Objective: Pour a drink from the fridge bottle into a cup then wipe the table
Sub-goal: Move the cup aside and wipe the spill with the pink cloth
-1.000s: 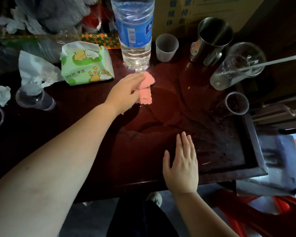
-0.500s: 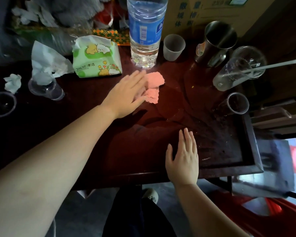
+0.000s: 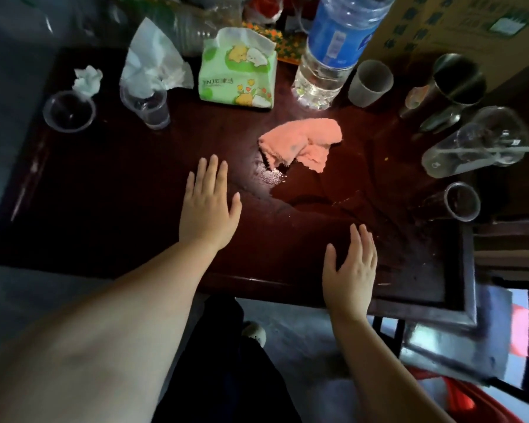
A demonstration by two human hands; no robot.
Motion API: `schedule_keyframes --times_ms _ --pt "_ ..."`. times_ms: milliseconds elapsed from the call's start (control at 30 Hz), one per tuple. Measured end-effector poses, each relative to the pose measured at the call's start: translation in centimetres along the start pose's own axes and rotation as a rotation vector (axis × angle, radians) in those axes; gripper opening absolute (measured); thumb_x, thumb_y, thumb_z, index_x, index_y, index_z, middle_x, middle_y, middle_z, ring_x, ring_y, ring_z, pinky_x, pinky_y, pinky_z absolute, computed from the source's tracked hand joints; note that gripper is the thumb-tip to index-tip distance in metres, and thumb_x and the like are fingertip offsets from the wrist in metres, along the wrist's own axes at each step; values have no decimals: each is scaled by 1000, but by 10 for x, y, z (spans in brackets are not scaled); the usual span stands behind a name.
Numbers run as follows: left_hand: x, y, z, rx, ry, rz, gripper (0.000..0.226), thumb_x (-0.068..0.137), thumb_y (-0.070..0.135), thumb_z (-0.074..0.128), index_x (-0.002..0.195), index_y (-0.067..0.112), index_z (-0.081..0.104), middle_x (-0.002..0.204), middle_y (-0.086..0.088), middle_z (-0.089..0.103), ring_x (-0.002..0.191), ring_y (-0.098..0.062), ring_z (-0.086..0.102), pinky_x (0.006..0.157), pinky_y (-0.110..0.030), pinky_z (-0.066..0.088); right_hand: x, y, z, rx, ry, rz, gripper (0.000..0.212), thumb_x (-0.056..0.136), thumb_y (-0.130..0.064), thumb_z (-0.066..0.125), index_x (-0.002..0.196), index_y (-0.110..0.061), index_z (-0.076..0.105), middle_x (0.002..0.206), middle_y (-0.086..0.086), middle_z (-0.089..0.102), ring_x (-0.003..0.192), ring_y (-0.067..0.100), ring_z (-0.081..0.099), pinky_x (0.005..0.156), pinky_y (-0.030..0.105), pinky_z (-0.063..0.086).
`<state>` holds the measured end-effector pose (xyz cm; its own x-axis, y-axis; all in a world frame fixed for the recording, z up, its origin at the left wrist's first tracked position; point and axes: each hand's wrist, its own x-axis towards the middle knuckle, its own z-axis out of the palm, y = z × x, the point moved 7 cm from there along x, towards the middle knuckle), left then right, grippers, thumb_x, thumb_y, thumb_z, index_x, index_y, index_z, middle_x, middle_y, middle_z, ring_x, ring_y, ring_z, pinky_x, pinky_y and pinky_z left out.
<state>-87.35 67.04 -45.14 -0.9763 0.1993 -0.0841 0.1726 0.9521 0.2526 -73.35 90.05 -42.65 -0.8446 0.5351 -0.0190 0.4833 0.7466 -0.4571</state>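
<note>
Dark wood surface [image 3: 104, 193], dim room, clutter along the back edge. Far left stood an empty clear cup [image 3: 69, 111], then a second clear cup stuffed with tissue [image 3: 145, 109], then a green tissue pack [image 3: 237, 76].

Left hand [image 3: 208, 209] was flat and low over bare wood, fingers straight and slightly apart, holding nothing; contact with the surface could not be told. Pink cloth [image 3: 303, 143] lay bunched mid-surface, just right of and beyond that hand, not touching it. A wet patch [image 3: 275, 178] shone at the cloth's near edge. Water bottle [image 3: 330, 53] stood upright behind the cloth, with a frosted cup [image 3: 370, 83] just beside it; its fill wasn't visible. Right hand [image 3: 351, 270] lay flat near the front edge, fingers straight and together, thumb out, empty.

Step, as I judged it: wiping, unfinished, since the patch remained. Next move called for regripping the cloth and dragging it toward the near edge over the patch, keeping off the bottle and cups.

Versus 0.5 s earlier: the left hand had been pressing the cloth; now it was off it and pulled back. The right hand was unchanged.
</note>
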Motion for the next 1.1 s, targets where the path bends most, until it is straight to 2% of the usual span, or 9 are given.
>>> schedule_keyframes --times_ms 133,233,367,433,500,667,867,1000,1100 --pt "1 0 0 -34 6 -16 61 95 33 38 149 8 25 158 -11 17 147 -25 9 119 -41 7 39 -42 -22 124 100 -307 40 93 -22 51 131 -9 51 135 10 49 129 22 41 111 32 30" --pt "2 -1 -2 -22 0 -19 61 95 35 35 149 9 23 158 -10 15 147 -24 7 120 -40 6 102 -88 -1 89 -61 -490 40 92 -23 54 130 -13 53 131 10 52 124 22 45 108 27 29" --pt "4 -1 -1 -14 -24 -19 63 96 38 31 150 9 19 159 -8 12 147 -21 3 120 -39 5 162 -129 38 -90 -239 -781 39 88 -17 56 126 -15 57 125 11 54 118 27 47 102 37 37" --pt "5 -1 -1 -13 -31 -18 63 95 38 32 150 9 20 159 -9 12 147 -22 4 120 -39 5 180 -133 47 -133 -306 -864 35 85 -17 59 121 -20 61 118 8 57 113 26 49 97 38 40" --pt "5 -2 0 -16 -33 -22 63 95 37 33 150 9 21 159 -9 13 147 -22 5 120 -39 5 194 -131 51 -89 -371 -858 32 84 -19 64 116 -24 64 113 2 57 109 22 50 95 34 41" --pt "5 -2 0 -20 -38 -17 64 93 40 25 148 7 25 158 -11 17 146 -23 9 119 -41 9 211 -123 52 -15 -453 -783 32 81 -14 65 109 -29 68 104 -11 50 102 20 53 84 43 48" --pt "4 -2 -1 -41 -33 -25 61 95 38 27 148 7 25 158 -10 17 146 -23 8 119 -42 9 225 -91 33 -27 -335 -559 33 83 -16 59 111 -31 67 109 -7 53 109 22 49 95 45 43" --pt "4 -2 -1 -35 -37 -25 62 95 38 27 149 8 24 158 -10 16 147 -23 7 119 -42 10 227 -65 20 -21 -267 -439 34 84 -19 57 115 -27 67 110 -1 55 109 25 50 96 45 43" --pt "4 -1 -2 -50 -39 -31 60 96 34 35 149 8 25 158 -10 16 147 -22 7 119 -41 8 225 -48 12 -2 -207 -354 32 85 -22 55 114 -26 68 111 1 56 108 25 51 95 44 43"
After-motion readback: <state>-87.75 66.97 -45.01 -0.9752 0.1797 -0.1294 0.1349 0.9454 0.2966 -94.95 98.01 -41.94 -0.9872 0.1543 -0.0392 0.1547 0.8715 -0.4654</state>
